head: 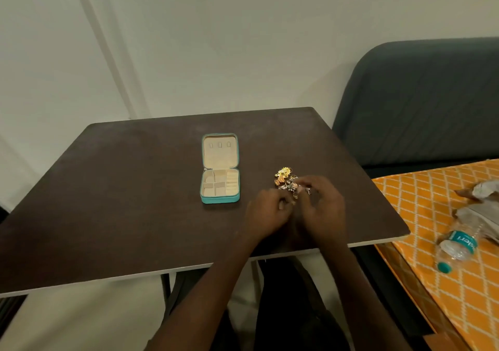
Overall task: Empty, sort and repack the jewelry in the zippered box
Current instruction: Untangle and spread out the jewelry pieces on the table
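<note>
Teal on the outside and beige inside, the zippered box (pixel 220 169) lies open on the dark tabletop (pixel 121 194), its compartments bare. Right of it sits a small heap of jewelry (pixel 286 180). The left hand (pixel 266 213) pinches a small piece; the right hand (pixel 321 205) reaches into the heap with curled fingers, but its grip is too blurred to tell.

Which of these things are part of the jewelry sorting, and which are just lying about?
Part of the job:
- box, open on the table, its compartments look empty
- jewelry pile to the right of the box
- left hand and right hand, both at the pile

Just lying about:
- water bottle on the orange cloth
- crumpled grey thing beside it
- dark seat back
</note>
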